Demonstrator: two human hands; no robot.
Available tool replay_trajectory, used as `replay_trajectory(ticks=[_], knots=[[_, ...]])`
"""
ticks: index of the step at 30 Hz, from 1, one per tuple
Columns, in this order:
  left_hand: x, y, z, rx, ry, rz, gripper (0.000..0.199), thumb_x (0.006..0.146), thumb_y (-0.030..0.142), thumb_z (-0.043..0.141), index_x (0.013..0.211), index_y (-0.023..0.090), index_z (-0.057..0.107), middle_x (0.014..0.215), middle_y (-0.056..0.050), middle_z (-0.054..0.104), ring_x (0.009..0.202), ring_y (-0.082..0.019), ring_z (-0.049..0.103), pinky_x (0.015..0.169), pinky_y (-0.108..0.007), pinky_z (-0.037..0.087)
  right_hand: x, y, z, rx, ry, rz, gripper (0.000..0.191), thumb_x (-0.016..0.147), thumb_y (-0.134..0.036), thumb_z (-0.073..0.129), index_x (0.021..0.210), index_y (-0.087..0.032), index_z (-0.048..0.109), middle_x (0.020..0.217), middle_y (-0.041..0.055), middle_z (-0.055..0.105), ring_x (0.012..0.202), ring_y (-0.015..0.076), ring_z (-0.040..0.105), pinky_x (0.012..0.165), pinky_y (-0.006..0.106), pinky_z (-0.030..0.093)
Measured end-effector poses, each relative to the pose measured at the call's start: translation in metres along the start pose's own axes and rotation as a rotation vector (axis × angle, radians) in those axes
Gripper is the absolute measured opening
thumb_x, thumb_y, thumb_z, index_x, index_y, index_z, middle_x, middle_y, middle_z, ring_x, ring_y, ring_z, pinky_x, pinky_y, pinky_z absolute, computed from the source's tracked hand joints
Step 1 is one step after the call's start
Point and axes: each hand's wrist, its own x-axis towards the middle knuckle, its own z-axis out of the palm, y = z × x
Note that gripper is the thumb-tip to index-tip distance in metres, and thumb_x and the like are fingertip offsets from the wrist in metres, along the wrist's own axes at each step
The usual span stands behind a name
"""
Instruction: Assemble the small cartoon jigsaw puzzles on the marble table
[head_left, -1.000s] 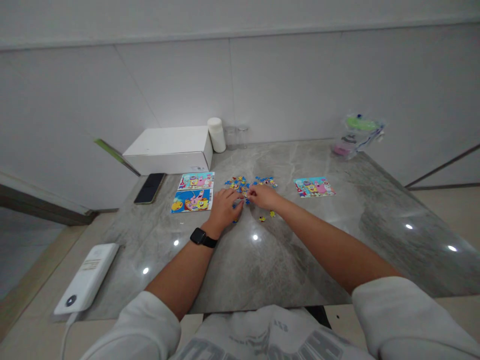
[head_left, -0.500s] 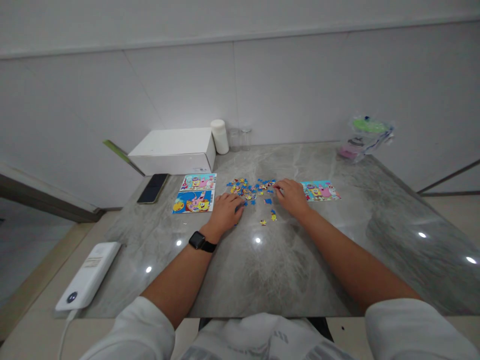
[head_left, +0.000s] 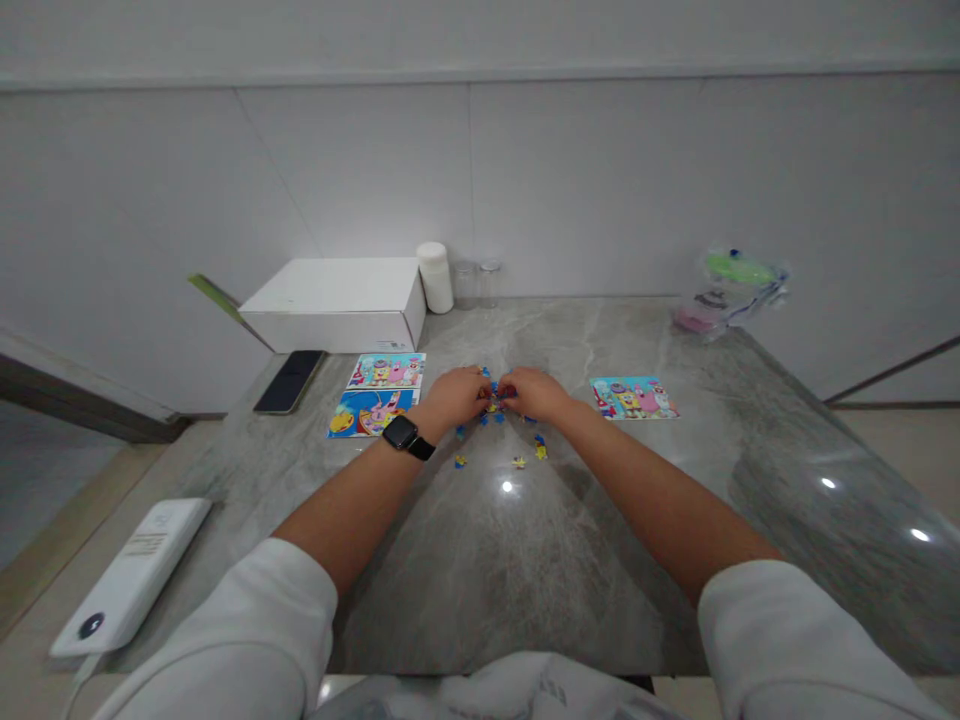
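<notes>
Small blue and yellow puzzle pieces [head_left: 493,408] lie in a pile at the middle of the table, largely covered by both hands. My left hand [head_left: 456,396] reaches over the pile's left side, its fingers pressed together; what they hold is hidden. From the right, my right hand [head_left: 536,393] meets it at the pile, its fingers closed on something too small to name. Nearer to me lie a few loose pieces, one yellow piece [head_left: 541,450] among them. Picture cards lie at the left [head_left: 386,370] and a similar card [head_left: 634,398] at the right.
A white box [head_left: 334,300], a white bottle [head_left: 435,278] and clear glasses [head_left: 489,285] stand at the back. A phone [head_left: 290,382] and a white power bank [head_left: 135,575] lie left. A plastic bag [head_left: 727,290] sits at the back right.
Both hands have come together over the pile, the right moving left and the left slightly up. A yellow-blue piece at the front left now shows. The view has shifted slightly.
</notes>
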Motion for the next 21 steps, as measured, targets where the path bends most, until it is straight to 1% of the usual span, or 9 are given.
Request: replay_trajectory(ticks=[3, 8, 12, 15, 17, 21], knots=[[0.005, -0.003, -0.002, 0.018, -0.064, -0.003, 0.020, 0.094, 0.030, 0.065, 0.105, 0.026, 0.082, 0.107, -0.008, 0.074, 0.100, -0.025, 0.069, 0.085, -0.033, 0.053, 0.010, 0.008, 0.005, 0.003, -0.022, -0.009, 0.023, 0.091, -0.027, 0.078, 0.114, -0.021, 0.080, 0.112, 0.0081, 0.077, 0.103, 0.0213, 0.070, 0.087, 0.027, 0.047], [0.013, -0.010, 0.000, 0.013, -0.055, -0.020, 0.023, 0.096, 0.032, 0.064, 0.107, 0.024, 0.082, 0.110, -0.009, 0.075, 0.108, -0.026, 0.069, 0.094, -0.034, 0.053, 0.024, 0.027, 0.008, -0.015, 0.008, 0.007, 0.023, 0.092, -0.030, 0.079, 0.114, -0.021, 0.080, 0.115, 0.0092, 0.076, 0.105, 0.0216, 0.069, 0.089, 0.027, 0.048], [0.017, -0.014, 0.002, 0.018, -0.034, -0.042, 0.024, 0.097, 0.028, 0.062, 0.110, 0.024, 0.082, 0.113, -0.010, 0.075, 0.110, -0.027, 0.068, 0.094, -0.036, 0.054, 0.030, 0.034, 0.005, -0.038, 0.023, 0.030, 0.021, 0.092, -0.025, 0.075, 0.113, -0.022, 0.080, 0.115, 0.0093, 0.076, 0.103, 0.0218, 0.069, 0.088, 0.028, 0.048], [0.016, -0.015, 0.003, 0.017, 0.007, -0.059, 0.025, 0.097, 0.024, 0.061, 0.110, 0.023, 0.082, 0.114, -0.011, 0.074, 0.109, -0.027, 0.068, 0.093, -0.037, 0.054, 0.025, 0.035, 0.004, -0.017, 0.060, 0.029, 0.020, 0.094, -0.024, 0.071, 0.111, -0.021, 0.080, 0.114, 0.0090, 0.076, 0.104, 0.0217, 0.069, 0.090, 0.028, 0.047], [0.013, -0.016, 0.002, 0.016, 0.055, -0.073, 0.025, 0.098, 0.022, 0.059, 0.111, 0.022, 0.081, 0.115, -0.012, 0.074, 0.108, -0.028, 0.067, 0.095, -0.039, 0.053, 0.017, 0.036, 0.004, -0.010, 0.101, 0.058, 0.020, 0.096, -0.024, 0.067, 0.111, -0.021, 0.080, 0.114, 0.0092, 0.076, 0.104, 0.0219, 0.068, 0.091, 0.029, 0.047], [0.001, -0.019, 0.002, 0.016, 0.168, -0.068, 0.031, 0.100, 0.016, 0.053, 0.116, 0.020, 0.080, 0.117, -0.012, 0.074, 0.110, -0.028, 0.065, 0.100, -0.042, 0.052, -0.005, 0.044, 0.006, -0.024, 0.258, 0.170, 0.023, 0.100, -0.024, 0.059, 0.113, -0.020, 0.078, 0.114, 0.0109, 0.076, 0.107, 0.0236, 0.067, 0.092, 0.031, 0.047]])
